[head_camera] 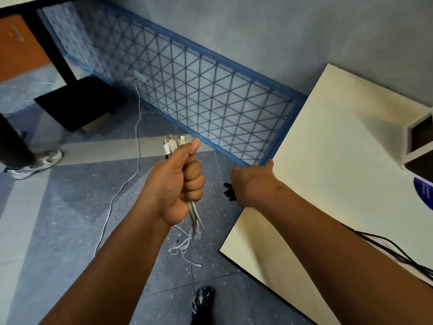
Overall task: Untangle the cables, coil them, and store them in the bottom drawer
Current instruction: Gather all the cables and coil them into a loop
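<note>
A white box unit (419, 141) with open compartments is seen at the right edge of the counter (339, 160); contents cannot be told. A bundle of white cables (174, 144) is gripped in the left hand (178, 181), fingers (193, 181) curled tight round it, connector ends up, loose ends hanging toward the floor (70, 219). The right hand (253, 184) is held at the counter's edge, apparently clutching black cables (229, 192); its fingers are hidden. More black cable (398, 252) lies on the counter.
</note>
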Tool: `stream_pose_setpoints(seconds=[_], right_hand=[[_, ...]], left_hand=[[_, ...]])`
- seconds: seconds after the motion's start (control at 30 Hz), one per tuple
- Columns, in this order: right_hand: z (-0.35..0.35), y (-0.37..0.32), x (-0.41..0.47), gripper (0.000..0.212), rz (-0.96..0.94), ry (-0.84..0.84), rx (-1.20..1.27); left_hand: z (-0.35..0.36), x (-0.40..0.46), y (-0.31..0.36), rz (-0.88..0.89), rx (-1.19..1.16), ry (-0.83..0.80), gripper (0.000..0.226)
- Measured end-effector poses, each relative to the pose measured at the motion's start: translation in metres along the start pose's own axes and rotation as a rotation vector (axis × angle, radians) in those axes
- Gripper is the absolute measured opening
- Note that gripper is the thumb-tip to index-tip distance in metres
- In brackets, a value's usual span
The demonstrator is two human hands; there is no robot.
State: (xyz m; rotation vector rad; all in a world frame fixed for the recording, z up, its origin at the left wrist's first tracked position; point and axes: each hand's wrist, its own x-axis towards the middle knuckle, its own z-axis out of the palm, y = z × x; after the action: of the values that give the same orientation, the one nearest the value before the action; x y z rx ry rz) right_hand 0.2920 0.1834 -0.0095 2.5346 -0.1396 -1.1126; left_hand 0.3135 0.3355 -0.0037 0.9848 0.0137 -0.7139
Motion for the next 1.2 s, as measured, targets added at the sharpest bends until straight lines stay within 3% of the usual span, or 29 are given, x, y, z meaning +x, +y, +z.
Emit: stream_pose_setpoints(seconds=[0.07,0.13,0.27,0.4,0.53,0.6,0.77,1.0,1.2], right_hand=[[0.008,0.002,0.005,0.035,-0.025,0.079,0.025],[0.021,0.008,0.005,0.007,-0.021,0.266,0.257],[0.037,0.025,0.002,0.043,-0.030,0.567,0.919],[0.040,0.038,-0.017,0.042,-0.178,0.755,1.615],[0.042,0.041,-0.045,0.040,-0.331,0.915,1.861],[0.042,0.037,-0.058,0.041,-0.382,0.923,1.952],[0.041,0.020,-0.076,0.040,-0.411,1.059,1.879],[0.042,0.008,-0.088,0.037,-0.323,1.068,1.531],[0.046,0.003,-0.094,0.030,-0.244,1.038,1.409]], left_hand=[[0.001,0.003,0.000,0.003,0.017,0.011,0.041],[0.002,0.004,0.000,0.001,0.030,0.024,0.040],[0.009,0.006,-0.003,-0.017,0.041,0.073,0.041],[0.024,0.009,-0.009,-0.043,0.082,0.115,0.040],[0.051,0.007,-0.016,-0.012,0.126,0.103,0.035],[0.063,0.006,-0.020,0.047,0.123,0.087,0.050],[0.081,0.005,-0.033,0.151,0.173,-0.002,0.078],[0.090,0.006,-0.031,0.209,0.080,0.071,0.043],[0.096,0.000,-0.031,0.194,0.000,0.038,0.037]])
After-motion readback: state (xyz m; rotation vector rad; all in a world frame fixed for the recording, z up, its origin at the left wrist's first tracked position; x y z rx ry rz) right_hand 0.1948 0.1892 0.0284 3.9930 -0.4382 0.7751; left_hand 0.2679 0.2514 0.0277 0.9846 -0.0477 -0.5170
